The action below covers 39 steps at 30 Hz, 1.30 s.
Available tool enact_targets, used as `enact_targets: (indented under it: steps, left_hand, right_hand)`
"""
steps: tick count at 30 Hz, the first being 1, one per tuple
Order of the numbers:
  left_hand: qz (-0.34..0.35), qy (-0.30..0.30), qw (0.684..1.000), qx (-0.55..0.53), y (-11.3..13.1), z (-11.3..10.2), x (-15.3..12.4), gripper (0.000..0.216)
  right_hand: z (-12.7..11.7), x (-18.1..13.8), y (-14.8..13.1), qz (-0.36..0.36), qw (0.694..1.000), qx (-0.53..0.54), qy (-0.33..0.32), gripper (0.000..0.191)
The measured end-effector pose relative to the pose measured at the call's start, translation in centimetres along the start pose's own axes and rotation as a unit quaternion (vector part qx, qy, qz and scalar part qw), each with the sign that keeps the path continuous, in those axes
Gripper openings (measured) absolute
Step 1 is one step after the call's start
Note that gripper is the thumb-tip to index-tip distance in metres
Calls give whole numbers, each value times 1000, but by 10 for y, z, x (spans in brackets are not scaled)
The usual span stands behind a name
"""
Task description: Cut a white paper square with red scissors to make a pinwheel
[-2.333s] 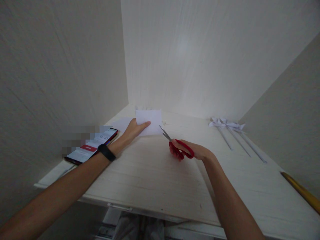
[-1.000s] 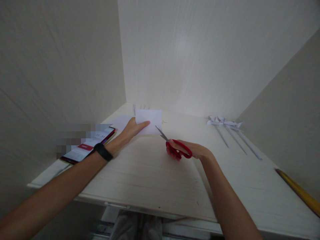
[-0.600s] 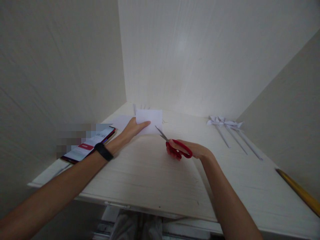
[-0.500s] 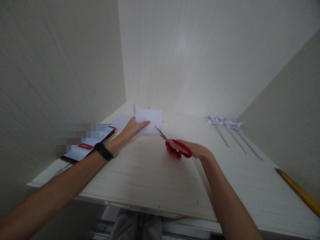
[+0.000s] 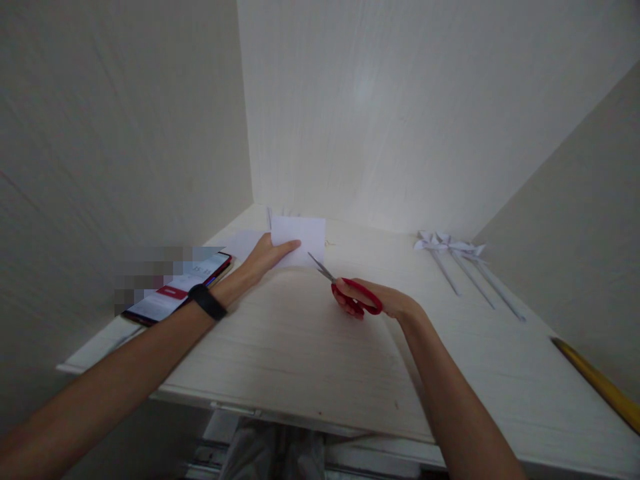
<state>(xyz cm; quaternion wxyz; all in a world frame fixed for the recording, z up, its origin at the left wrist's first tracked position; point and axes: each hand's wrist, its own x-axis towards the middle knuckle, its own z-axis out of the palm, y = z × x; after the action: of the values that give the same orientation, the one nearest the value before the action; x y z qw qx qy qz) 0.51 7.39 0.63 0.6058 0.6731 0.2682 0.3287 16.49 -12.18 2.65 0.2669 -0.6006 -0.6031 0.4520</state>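
Note:
My left hand [image 5: 267,257] grips a square sheet of white paper [image 5: 303,230] by its left side, thumb on the near face and the other fingers hidden behind. The paper is held up off the table. In my right hand [image 5: 373,297] is a pair of scissors [image 5: 367,297] with red handles, its fingers wrapped through the loops. The blades stand slightly apart, and their tips are at the paper's lower right corner. Whether they touch the paper I cannot tell.
On the right lie several paper pinwheels [image 5: 450,245] with rolled paper sticks. A yellow object [image 5: 595,383] rests by the right wall. A phone [image 5: 200,272] lies at the left, near more white paper [image 5: 235,243]. Walls enclose the white table [image 5: 300,353] on three sides.
Hardly anything differs. The scissors and my right hand have shifted very slightly left; the paper stays in my left hand.

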Motion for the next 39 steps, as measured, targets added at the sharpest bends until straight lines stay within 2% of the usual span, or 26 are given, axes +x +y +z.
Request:
enact_targets:
  steps: [18, 31, 39]
  left_hand:
    - [-4, -2, 1000, -3, 2, -1, 0, 57]
    - [28, -6, 1000, 4, 5, 2, -3, 48]
    - [32, 3, 999, 2, 4, 2, -5, 34]
  right_hand:
    - [2, 3, 1, 10, 999, 19, 44, 67]
    - [1, 4, 4, 29, 998, 30, 36, 68]
    - [-1, 3, 5, 4, 999, 35, 35, 65]
